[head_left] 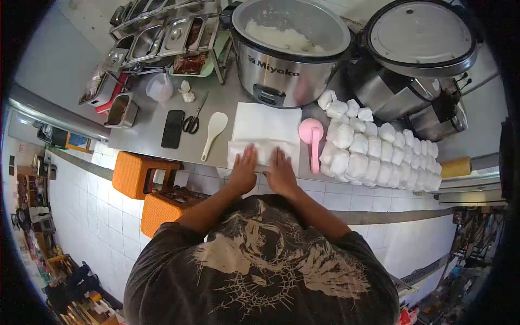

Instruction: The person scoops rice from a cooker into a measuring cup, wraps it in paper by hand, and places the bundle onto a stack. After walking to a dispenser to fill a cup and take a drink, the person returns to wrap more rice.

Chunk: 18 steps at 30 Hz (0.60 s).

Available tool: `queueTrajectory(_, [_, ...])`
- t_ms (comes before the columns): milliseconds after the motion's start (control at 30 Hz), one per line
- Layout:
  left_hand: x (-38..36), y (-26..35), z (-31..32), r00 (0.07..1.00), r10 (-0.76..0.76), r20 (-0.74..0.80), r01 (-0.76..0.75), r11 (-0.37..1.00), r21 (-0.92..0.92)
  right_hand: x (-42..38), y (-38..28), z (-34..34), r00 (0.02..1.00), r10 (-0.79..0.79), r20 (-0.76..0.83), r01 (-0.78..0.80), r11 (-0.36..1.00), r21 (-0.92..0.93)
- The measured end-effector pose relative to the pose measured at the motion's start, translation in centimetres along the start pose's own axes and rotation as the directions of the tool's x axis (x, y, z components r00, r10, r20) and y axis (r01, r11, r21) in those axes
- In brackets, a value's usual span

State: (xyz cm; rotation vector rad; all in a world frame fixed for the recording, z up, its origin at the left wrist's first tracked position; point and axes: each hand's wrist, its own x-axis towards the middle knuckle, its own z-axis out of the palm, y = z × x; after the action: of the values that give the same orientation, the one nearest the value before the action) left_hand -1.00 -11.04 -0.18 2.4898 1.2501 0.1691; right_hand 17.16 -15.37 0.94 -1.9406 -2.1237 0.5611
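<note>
A stack of white paper [266, 122] lies at the front edge of the steel counter, its near part folded over a bulge. My left hand [245, 168] rests on the left of the fold with fingers stretched out. Beside it, my right hand [280, 170] lies on the fold's right part, fingers also extended. What is under the paper is hidden. To the right of the paper is a pink scoop [311, 131], and to the left a white rice paddle [217, 125]. Many white wrapped bundles [374, 146] are piled at the right.
A Miyako rice cooker [292, 73] with white rice [281, 37] stands behind the paper. Scissors [192, 124] and a black phone [173, 129] lie left on the counter [149, 138]. Metal food trays [146, 43] fill a rack at the back left. Orange stools [132, 174] stand below.
</note>
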Motion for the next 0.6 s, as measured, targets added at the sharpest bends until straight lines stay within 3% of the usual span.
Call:
queueTrajectory(33, [-0.1,-1.2,1.0,0.998,-0.047,-0.032,0.045,0.997,-0.055,-0.1,0.3,1.4,0.998,0.059,-0.008,-0.059,0.998,-0.003])
queueTrajectory(67, [0.2,-1.9,0.8,0.983,-0.116,0.141,0.107,0.992,0.069,-0.2,-0.1,1.1,0.998,0.063,-0.026,-0.064,0.998,-0.002])
queueTrajectory(167, [0.7,-3.1,1.3,0.980,-0.122,0.159,0.116,0.992,0.047,0.1,-0.9,-0.2,0.982,0.145,0.118,-0.143,0.989,-0.021])
queueTrajectory(267, [1.3,-3.1,0.9,0.988,-0.090,0.122,0.085,0.995,0.042,1.4,-0.4,-1.2,0.968,0.057,0.243,-0.050,0.998,-0.037])
queueTrajectory(400, [2.8,-3.6,-3.4,0.971,0.000,0.240,-0.023,0.995,0.093,2.3,1.7,-3.1,0.943,-0.064,0.327,0.099,0.991,-0.091])
queueTrajectory(500, [5.9,-3.5,-6.4,0.940,0.035,0.339,-0.094,0.983,0.159,5.0,4.3,-2.8,0.965,-0.024,0.261,0.046,0.996,-0.080])
queueTrajectory(533, [6.5,-4.8,-4.4,0.977,0.104,0.184,-0.125,0.986,0.106,6.0,6.3,0.2,0.995,-0.090,0.031,0.092,0.993,-0.079])
queueTrajectory(600, [7.8,-4.1,-4.0,0.986,0.007,0.168,-0.014,0.999,0.036,6.2,3.4,-3.2,0.997,0.072,0.031,-0.073,0.997,0.013])
